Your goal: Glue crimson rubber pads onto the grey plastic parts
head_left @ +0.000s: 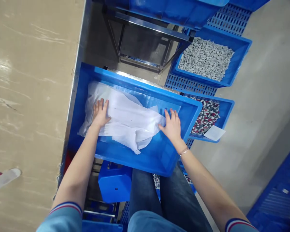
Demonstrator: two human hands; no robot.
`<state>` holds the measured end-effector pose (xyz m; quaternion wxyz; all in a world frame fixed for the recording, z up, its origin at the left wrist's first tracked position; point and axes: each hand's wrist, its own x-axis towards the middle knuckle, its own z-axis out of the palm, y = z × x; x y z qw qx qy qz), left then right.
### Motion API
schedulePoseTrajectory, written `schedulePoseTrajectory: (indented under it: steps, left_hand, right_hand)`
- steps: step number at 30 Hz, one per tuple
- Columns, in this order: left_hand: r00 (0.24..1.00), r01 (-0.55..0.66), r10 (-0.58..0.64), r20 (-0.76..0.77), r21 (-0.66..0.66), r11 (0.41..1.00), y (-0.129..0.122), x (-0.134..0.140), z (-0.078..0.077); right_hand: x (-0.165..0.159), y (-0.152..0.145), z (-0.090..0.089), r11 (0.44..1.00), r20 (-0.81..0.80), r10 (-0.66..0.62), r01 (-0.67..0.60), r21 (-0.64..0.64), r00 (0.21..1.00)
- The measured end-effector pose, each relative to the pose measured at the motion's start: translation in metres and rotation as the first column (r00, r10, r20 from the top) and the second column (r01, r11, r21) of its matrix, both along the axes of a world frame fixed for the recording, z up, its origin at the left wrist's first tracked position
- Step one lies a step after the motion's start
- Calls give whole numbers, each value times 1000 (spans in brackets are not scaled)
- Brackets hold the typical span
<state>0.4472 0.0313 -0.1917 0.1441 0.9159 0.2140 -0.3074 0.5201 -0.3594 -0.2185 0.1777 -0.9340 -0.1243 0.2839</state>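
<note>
A white cloth-like sheet (130, 112), thin and wrinkled, lies spread along the bottom of a blue plastic bin (145, 161). My left hand (101, 114) rests on the sheet's left part, palm down with the fingers apart. At the sheet's right end is my right hand (171, 125), its fingers spread and the thumb touching the edge of the material. Neither hand is closed around anything. One corner of the sheet hangs loosely toward me, and what may lie beneath it is hidden.
A tan worktop (33, 96) borders the bin on the left. To the right, a bin of grey pieces (206, 58) and a bin of mixed red, white and dark pieces (207, 116) sit low. A blue stool (116, 183) stands near my legs; a metal frame (147, 24) is beyond.
</note>
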Motion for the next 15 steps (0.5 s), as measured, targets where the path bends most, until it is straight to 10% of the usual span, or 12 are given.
schedulePoseTrajectory:
  steps: [10,15]
  left_hand:
    - [989,-67,69,-130,19,998,-32,-54,-15]
    - [986,-69,66,-151,-10,998,-22,-60,-10]
  right_hand:
    - [-1,54,-72,916,-283,-301,358,179,911]
    - [21,17,-67,837,-231,-454,501,220,861]
